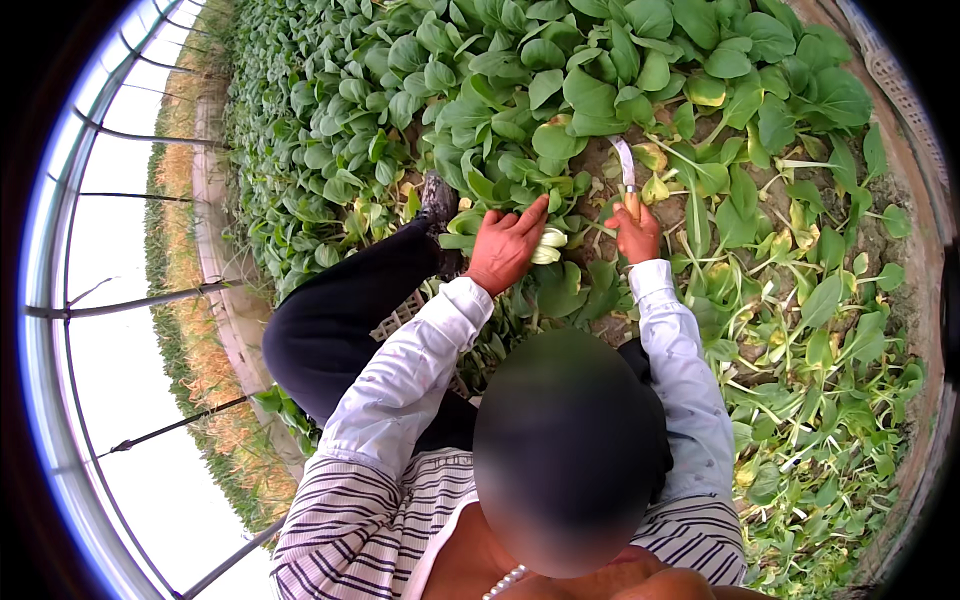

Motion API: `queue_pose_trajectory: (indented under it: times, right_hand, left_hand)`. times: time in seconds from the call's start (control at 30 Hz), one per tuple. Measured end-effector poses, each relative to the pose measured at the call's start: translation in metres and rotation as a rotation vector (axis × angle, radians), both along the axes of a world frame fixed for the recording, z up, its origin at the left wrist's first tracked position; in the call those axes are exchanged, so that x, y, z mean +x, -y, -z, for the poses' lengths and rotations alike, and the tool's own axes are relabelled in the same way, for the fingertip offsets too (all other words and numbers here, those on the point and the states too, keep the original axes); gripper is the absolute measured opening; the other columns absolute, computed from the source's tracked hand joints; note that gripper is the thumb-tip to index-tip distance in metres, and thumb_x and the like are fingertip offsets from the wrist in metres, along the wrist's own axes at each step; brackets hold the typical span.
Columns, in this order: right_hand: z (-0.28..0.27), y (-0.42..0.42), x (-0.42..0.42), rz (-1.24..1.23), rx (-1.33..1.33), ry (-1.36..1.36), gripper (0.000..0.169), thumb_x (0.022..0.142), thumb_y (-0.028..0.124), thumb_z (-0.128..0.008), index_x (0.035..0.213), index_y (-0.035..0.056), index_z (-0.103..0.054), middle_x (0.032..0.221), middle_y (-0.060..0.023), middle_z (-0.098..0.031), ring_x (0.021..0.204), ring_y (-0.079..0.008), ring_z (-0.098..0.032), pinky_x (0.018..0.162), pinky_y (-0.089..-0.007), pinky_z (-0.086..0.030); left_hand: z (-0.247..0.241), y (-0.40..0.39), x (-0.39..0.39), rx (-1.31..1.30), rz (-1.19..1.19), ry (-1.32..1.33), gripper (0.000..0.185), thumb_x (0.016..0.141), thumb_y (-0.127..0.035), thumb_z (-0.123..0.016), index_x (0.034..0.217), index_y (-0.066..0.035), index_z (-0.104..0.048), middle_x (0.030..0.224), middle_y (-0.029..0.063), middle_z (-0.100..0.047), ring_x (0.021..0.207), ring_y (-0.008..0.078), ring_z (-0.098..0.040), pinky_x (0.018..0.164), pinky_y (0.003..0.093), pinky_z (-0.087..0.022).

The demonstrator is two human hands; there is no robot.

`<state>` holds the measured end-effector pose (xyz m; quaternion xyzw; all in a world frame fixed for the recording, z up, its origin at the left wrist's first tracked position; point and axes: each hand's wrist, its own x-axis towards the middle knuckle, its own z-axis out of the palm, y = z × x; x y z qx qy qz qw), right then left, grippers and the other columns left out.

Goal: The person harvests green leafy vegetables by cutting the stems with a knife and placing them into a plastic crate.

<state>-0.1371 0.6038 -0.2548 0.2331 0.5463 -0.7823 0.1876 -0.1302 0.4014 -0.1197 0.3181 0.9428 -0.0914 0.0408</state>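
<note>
My left hand (506, 251) is closed around cut leafy greens that look like bok choy, with their pale stem ends (549, 246) showing beside the fingers. The green leaves (463, 225) of this bunch spread out to the left of the hand. My right hand (637, 236) grips the wooden handle (632, 202) of a small sickle. Its curved metal blade (624, 160) points away from me, the tip close to the leaves of standing plants (592, 97). Bare soil shows around the blade.
Dense rows of greens (337, 97) grow ahead and left. Trimmed and yellowed leaves (780, 300) litter the ground at right. A plastic crate (397, 315) is partly hidden below my left arm, near my bent knee (315, 337). Greenhouse frame bars (150, 300) line the left side.
</note>
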Motion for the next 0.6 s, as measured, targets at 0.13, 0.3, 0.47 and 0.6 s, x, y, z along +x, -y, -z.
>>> queue_pose_trajectory:
  times: [0.13, 0.3, 0.47, 0.6]
  right_hand:
    - [-0.013, 0.018, -0.025, -0.072, -0.153, 0.091, 0.036, 0.081, 0.032, -0.064, 0.106, 0.0078, -0.056, 0.083, -0.0096, -0.063, 0.036, -0.0067, -0.036, 0.033, -0.0218, -0.026]
    - [-0.009, 0.038, -0.029, -0.049, -0.503, 0.143, 0.037, 0.082, 0.03, -0.065, 0.11, 0.0094, -0.054, 0.085, -0.0019, -0.059, 0.039, -0.0051, -0.034, 0.034, -0.0196, -0.024]
    - [-0.042, 0.009, -0.003, 0.024, -0.886, 0.105, 0.038, 0.082, 0.027, -0.064, 0.112, 0.0052, -0.053, 0.085, 0.0019, -0.058, 0.043, -0.0015, -0.033, 0.037, -0.0162, -0.024]
    - [-0.07, -0.023, 0.03, 0.015, -0.904, 0.033, 0.037, 0.084, 0.02, -0.063, 0.114, 0.0038, -0.051, 0.078, 0.0024, -0.054, 0.043, -0.0017, -0.035, 0.038, -0.0162, -0.026]
  left_hand:
    - [-0.008, -0.006, 0.01, -0.004, 0.027, 0.031, 0.051, 0.066, -0.007, -0.056, 0.117, -0.005, -0.054, 0.133, 0.0037, -0.043, 0.076, 0.015, -0.054, 0.073, 0.0313, -0.039]
    - [-0.025, -0.008, 0.016, 0.06, 0.097, 0.002, 0.05, 0.064, -0.01, -0.058, 0.114, -0.004, -0.056, 0.12, 0.0029, -0.051, 0.077, 0.0156, -0.054, 0.078, 0.0318, -0.039]
    - [-0.066, -0.029, 0.038, 0.232, 0.135, 0.076, 0.062, 0.058, -0.011, -0.063, 0.118, 0.0, -0.053, 0.128, 0.0073, -0.048, 0.08, 0.0195, -0.054, 0.078, 0.0337, -0.039]
    - [-0.062, -0.036, 0.053, 0.39, 0.169, 0.113, 0.062, 0.06, -0.011, -0.063, 0.12, -0.002, -0.051, 0.127, 0.011, -0.047, 0.089, 0.0213, -0.055, 0.078, 0.035, -0.04]
